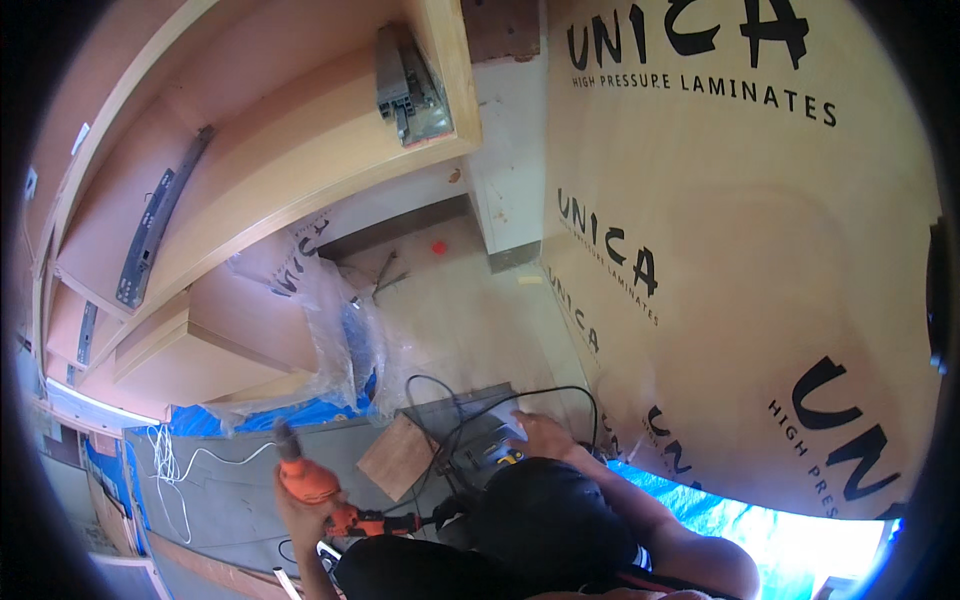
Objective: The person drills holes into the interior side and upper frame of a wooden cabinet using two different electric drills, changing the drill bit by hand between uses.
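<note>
My left hand (pixel 297 510) is wrapped around an orange power drill (pixel 313 482) at the lower left, its dark chuck end pointing up and away. My right hand (pixel 550 438) is low, right of centre, with its fingers bent at a small pale, bluish-white piece (pixel 514 426); its kind is unclear. Just left of that hand, a dark tool with a yellow part (pixel 490 455) lies partly behind my knee. A square wooden block (pixel 398 457) sits between my two hands. A black cable (pixel 450 395) loops around the block and the dark tool.
An open wooden cabinet frame (pixel 330 185) with metal drawer slides (pixel 155 240) fills the left. Several slides (pixel 405 95) lie on its top shelf. A tall film-covered panel (pixel 740 260) stands at right. Clear plastic film (pixel 345 330), blue sheeting (pixel 200 420) and a white cord (pixel 165 460) lie around.
</note>
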`<state>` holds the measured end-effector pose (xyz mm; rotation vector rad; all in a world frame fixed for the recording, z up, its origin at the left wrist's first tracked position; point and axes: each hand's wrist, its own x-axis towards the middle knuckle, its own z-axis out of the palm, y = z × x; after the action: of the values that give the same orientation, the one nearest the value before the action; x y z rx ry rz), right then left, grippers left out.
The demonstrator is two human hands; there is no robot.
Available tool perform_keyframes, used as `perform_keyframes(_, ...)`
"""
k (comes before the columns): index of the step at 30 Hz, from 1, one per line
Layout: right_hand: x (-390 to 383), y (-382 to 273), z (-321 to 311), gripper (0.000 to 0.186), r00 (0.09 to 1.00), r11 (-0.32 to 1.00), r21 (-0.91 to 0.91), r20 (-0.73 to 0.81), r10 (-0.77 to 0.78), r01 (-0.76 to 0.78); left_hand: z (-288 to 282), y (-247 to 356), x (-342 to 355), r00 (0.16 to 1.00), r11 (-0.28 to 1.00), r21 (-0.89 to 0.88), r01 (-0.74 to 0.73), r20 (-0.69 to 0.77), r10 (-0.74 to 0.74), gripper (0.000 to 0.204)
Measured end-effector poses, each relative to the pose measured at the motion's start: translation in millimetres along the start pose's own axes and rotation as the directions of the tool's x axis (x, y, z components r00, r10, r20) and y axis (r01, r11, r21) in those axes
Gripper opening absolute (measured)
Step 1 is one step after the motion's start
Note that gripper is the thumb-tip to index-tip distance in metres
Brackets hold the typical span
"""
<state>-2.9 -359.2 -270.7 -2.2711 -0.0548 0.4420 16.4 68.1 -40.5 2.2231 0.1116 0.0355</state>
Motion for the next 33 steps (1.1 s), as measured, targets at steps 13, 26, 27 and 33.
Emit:
perform_keyframes(13, -83, -146, -161, 0.104, 0.811, 0.927, -0.240, -0.454, -0.369, 0.287, 212, 262, 62, 0.848, 0.885, -0.401, -0.235, 0.361, 0.389, 0.079)
perform_keyframes(26, -37, -169, -233, 0.074, 0.429, 0.624, 0.193, -0.868, -0.252, 0.757, 179, 397, 86, 0.641, 0.644, -0.763, 0.049, 0.519, 0.566, 0.067)
perform_keyframes(27, -30, -168, -239, 0.071, 0.470, 0.419, 0.350, -0.853, -0.227, 0.838, 189, 401, 87, 0.621, 0.585, -0.807, 0.082, 0.501, 0.603, 0.062)
perform_keyframes(33, -39, -212, -305, 0.050, 0.426, 0.684, 0.161, -0.873, -0.238, 0.712, 206, 452, 98, 0.689, 0.360, -0.908, 0.214, 0.401, 0.603, 0.042)
